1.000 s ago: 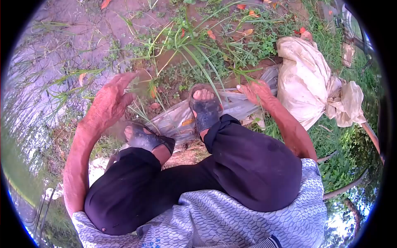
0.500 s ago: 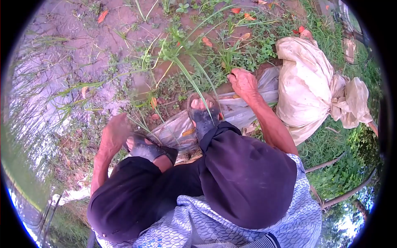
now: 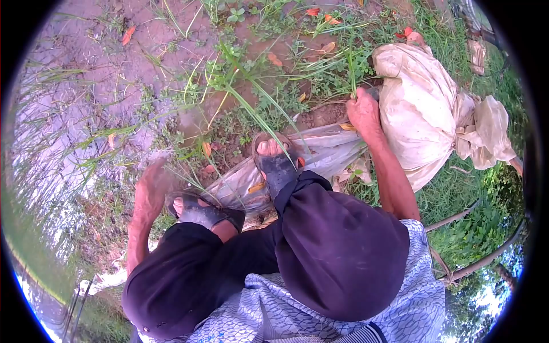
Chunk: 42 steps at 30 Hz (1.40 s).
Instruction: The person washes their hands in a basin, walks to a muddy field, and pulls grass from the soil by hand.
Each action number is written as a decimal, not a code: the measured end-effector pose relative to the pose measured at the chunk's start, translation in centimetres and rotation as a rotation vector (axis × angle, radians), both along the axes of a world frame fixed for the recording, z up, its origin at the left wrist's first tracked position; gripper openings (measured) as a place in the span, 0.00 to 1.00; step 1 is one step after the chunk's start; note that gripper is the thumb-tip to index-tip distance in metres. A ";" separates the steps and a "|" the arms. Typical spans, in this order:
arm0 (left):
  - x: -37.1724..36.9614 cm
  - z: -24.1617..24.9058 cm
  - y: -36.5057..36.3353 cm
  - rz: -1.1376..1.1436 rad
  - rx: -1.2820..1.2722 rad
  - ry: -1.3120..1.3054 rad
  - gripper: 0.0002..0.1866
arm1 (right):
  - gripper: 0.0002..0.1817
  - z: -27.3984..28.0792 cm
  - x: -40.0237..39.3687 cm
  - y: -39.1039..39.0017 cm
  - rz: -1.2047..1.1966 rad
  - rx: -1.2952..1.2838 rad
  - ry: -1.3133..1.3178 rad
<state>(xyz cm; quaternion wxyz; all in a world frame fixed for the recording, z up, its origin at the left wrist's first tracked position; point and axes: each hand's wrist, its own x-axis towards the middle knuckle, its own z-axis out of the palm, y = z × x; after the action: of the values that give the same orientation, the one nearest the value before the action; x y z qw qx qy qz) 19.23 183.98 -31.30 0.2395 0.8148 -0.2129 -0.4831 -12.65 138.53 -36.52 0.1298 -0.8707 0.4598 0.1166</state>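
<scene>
My right hand is closed around the base of a tuft of green grass, its blades standing up above the fist. The hand is right beside a stuffed cream sack. On the left, my left hand hovers near my sandalled foot, with its fingers smeared by motion. Long grass blades rise in front of my other sandal. Under my feet runs a strip of dirty plastic sheet.
Wet mud with sparse weeds spreads ahead and to the left. Low leafy weeds and orange fallen leaves dot the soil. Behind the sack are green grass and a bent branch.
My right hand has moved right, toward the sack, and now grips an upright tuft of grass. My left hand stays near the left sandal, still blurred. The view has shifted slightly.
</scene>
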 end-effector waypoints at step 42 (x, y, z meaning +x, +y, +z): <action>-2.9 0.2 3.2 0.146 0.070 0.024 0.27 | 0.13 -4.4 2.6 -1.6 -0.340 0.228 -0.465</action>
<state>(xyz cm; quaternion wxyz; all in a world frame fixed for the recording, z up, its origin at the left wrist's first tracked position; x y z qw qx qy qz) 16.36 187.22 -31.12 0.2479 0.8302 -0.1328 -0.4813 -10.03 136.91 -40.97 0.3459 -0.7644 0.5409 -0.0586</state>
